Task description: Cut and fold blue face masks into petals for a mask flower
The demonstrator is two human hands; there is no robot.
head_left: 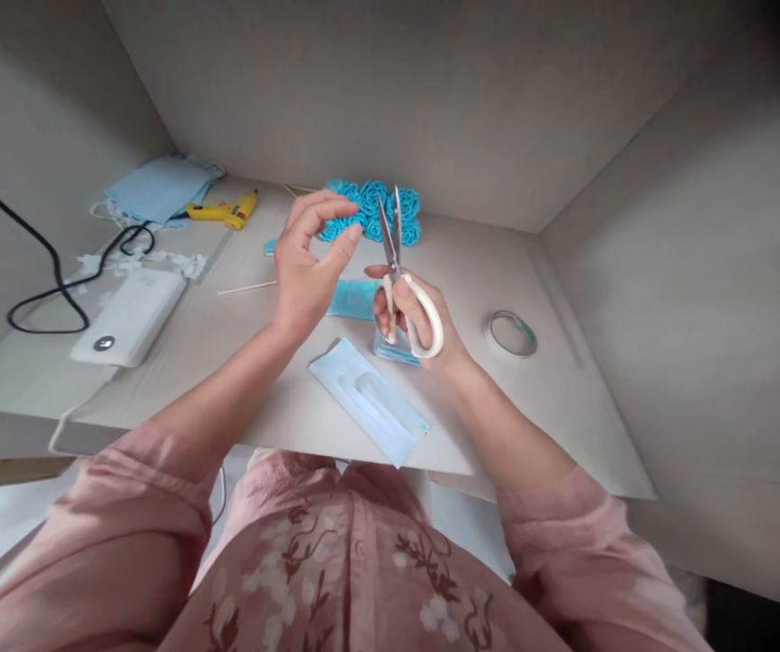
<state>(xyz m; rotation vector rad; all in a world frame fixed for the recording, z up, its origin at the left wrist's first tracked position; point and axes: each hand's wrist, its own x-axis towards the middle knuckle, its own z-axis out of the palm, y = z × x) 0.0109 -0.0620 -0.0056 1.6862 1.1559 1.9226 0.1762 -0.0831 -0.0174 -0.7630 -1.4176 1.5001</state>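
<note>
Right hand [417, 310] grips scissors [395, 264]; left hand [304, 276] looks bare, fingers wide. Rosettes [374, 201] look finished; near mask [393, 418] seems unworked.

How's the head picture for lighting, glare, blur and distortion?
In the head view, light is soft, without strong glare; the upper-right corner fades to black; wide-angle distortion seems to stretch the pink sleeves; the scissors read clearly; any lettering on the white device is unreadable.
</note>
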